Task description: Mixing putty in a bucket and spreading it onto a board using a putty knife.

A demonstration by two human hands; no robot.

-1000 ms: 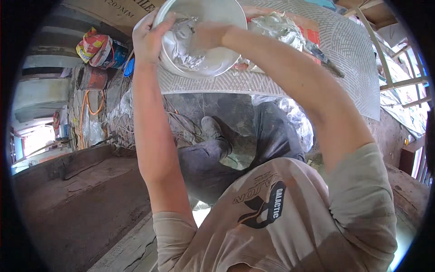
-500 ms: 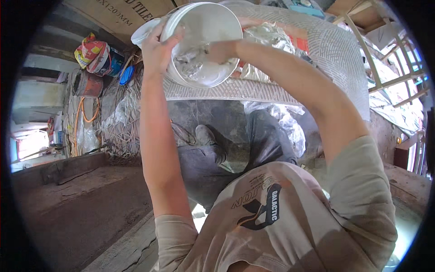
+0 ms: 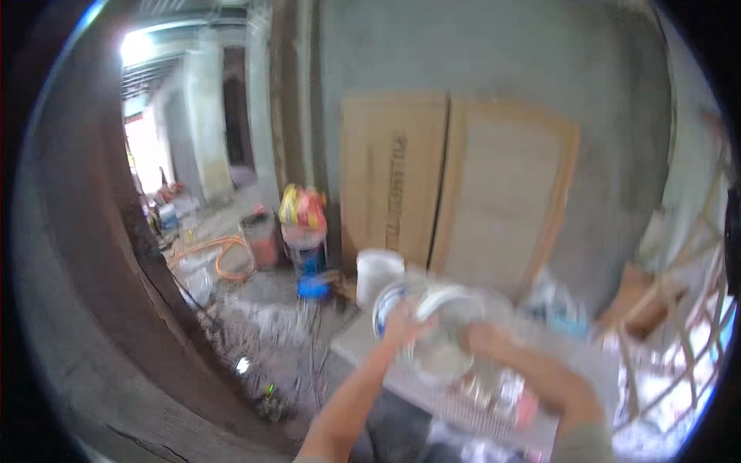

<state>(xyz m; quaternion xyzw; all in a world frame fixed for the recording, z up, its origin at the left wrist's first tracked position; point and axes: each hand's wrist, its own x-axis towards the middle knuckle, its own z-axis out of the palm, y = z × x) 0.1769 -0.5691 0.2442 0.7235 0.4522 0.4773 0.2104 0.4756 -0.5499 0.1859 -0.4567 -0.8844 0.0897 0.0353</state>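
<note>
One tilted bucket (image 3: 441, 361), mouth toward person (image 3: 351, 405).

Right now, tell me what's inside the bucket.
The right hand reaches into the bucket, whose pale inside shows beside it. Blur hides what the contents are, and whatever lies behind the hand is covered.

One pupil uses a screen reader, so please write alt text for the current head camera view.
A person's bare left hand holds the rim of a white bucket while the right hand reaches into its mouth, in a motion-blurred picture. Behind them, tall cardboard packaging stands against a grey wall.
</note>
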